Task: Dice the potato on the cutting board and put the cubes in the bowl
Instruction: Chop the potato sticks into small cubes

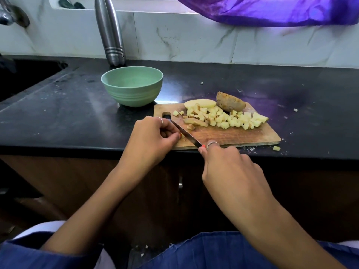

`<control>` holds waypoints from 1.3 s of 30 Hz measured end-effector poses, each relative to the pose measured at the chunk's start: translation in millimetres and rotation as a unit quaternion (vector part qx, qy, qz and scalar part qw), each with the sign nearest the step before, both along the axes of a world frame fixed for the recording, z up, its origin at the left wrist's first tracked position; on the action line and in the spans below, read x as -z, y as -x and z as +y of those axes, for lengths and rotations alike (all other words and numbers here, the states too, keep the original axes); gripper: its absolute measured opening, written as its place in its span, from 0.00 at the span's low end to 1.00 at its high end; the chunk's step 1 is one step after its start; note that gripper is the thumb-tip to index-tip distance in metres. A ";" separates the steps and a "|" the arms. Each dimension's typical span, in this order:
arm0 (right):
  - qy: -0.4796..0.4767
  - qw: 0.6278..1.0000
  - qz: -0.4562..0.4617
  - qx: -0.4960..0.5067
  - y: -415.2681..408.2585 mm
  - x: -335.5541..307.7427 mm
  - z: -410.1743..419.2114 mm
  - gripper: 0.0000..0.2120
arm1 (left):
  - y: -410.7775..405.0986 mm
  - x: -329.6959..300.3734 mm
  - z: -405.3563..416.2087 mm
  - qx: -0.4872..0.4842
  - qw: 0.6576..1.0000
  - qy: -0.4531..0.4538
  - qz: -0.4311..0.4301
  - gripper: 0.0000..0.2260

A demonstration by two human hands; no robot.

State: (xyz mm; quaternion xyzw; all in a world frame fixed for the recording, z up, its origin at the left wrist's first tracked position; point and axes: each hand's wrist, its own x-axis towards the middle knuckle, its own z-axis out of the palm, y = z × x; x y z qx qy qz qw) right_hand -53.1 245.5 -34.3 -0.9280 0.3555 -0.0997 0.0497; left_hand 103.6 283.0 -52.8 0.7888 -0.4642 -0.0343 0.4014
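Note:
A wooden cutting board (233,135) lies on the black counter. On it are a pile of pale potato cubes (229,119), a flat cut slice (200,103) and an unpeeled potato half (230,102) at the far edge. An empty green bowl (132,90) stands just left of and behind the board. My right hand (229,167) grips the handle of a knife (187,135) at the board's near edge. The blade points left and away. My left hand (153,136) pinches the blade near its tip, over the board's left end.
A steel bottle (111,35) stands against the tiled wall behind the bowl. A dark sink (23,74) is set into the counter at far left. Purple cloth (272,10) hangs at top right. A stray cube (276,148) lies near the counter's front edge.

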 end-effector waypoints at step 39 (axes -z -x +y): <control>-0.338 0.936 0.010 -0.099 55.6 -18.1 -125.7 0.19 | -33.9 -16.4 -54.7 0.140 0.957 -0.054 -0.249 0.08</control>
